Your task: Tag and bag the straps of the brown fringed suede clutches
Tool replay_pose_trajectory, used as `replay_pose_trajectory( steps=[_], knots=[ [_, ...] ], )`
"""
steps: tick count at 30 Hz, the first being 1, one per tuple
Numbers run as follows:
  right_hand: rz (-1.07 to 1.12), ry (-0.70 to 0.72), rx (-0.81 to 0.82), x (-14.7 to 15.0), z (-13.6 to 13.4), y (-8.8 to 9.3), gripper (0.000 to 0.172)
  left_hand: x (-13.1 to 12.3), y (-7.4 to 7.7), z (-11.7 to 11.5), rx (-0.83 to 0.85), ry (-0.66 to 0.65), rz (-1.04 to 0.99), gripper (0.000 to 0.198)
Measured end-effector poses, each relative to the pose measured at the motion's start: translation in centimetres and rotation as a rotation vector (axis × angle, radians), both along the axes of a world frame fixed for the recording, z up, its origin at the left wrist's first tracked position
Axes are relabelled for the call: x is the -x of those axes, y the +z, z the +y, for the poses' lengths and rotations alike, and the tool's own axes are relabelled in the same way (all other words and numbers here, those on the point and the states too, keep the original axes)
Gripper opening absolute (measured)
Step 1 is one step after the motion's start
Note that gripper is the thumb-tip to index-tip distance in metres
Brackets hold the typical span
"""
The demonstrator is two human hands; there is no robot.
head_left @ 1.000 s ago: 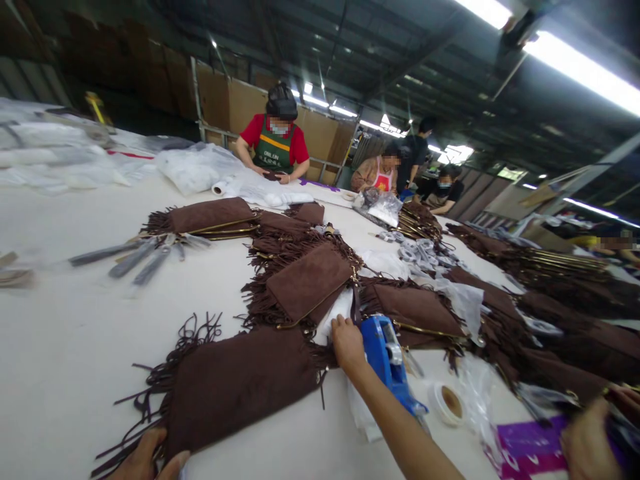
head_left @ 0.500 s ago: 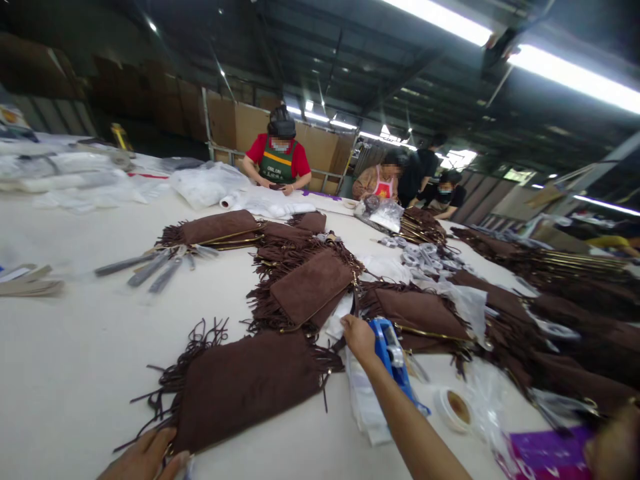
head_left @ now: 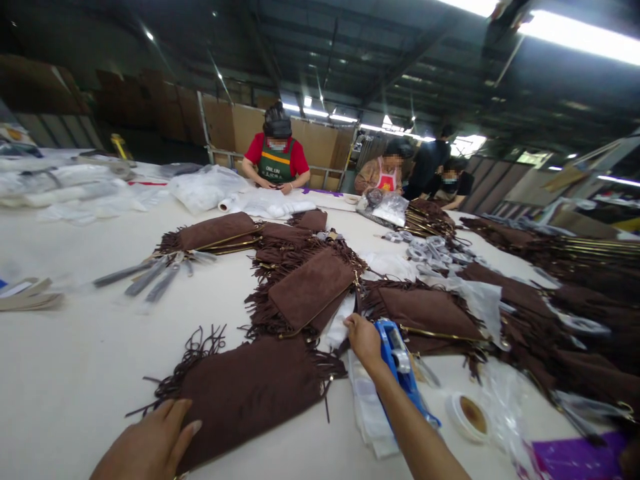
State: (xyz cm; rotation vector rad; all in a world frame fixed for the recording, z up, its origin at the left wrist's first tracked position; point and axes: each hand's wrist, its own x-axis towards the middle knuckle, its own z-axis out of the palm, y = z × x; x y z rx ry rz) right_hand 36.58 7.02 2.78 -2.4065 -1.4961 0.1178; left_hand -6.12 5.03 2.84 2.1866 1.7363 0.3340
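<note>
A dark brown suede fringed bag [head_left: 250,387] lies flat on the table, its tassels spread at both short ends. My left hand [head_left: 145,437] is at its lower left edge, fingertips resting on the suede, thumb apart from the fingers. Past the bag's right end, my right hand [head_left: 364,341] has its fingers pinched together on a dark brown strap [head_left: 343,347]. Right beside that hand is a blue tape dispenser [head_left: 400,363], partly covered by my forearm. White plastic sleeves [head_left: 369,407] lie under the wrist.
More brown fringed bags [head_left: 313,287] are heaped ahead and to the right. A tape roll [head_left: 469,417] and a purple packet [head_left: 580,457] lie at lower right. Wrapped strips [head_left: 160,280] are at left. Across the table, a co-worker in a green apron [head_left: 277,163] stands among others.
My left hand has shifted up and further onto the bag's left edge, showing more of its fingers. My right hand keeps its pinch in nearly the same place. The view has tilted slightly.
</note>
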Motion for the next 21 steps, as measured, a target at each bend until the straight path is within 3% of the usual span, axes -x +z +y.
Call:
replay_pose_trajectory(
  steps=[3, 5, 8, 12, 16, 21],
  knots=[
    [-0.012, 0.020, -0.012, -0.3, -0.1, 0.3, 0.022, -6.0, 2.9, 0.8, 0.045, -0.164, -0.270, 0.034],
    [-0.025, 0.040, -0.014, -0.3, -0.3, 0.4, 0.023, -11.4, 3.5, 1.6, 0.195, -0.260, -0.518, 0.033],
    [-0.045, 0.097, -0.007, 0.0, -0.9, 0.4, 0.022, -20.2, 2.2, 3.4, 0.575, -0.231, -0.935, 0.046],
    [-0.064, 0.172, 0.001, 0.4, -1.7, 0.7, 0.022, -29.0, -1.1, 5.6, 0.925, -0.072, -1.158, 0.065],
    [-0.012, 0.230, 0.007, 1.2, -2.9, 1.8, 0.022, -32.0, -2.3, 6.7, 1.042, -0.062, -1.275, 0.070],
    [0.192, 0.377, -0.007, 4.4, -6.2, 3.0, 0.025, -30.2, -1.2, 7.2, 1.312, -0.080, -1.273, 0.059]
  ],
)
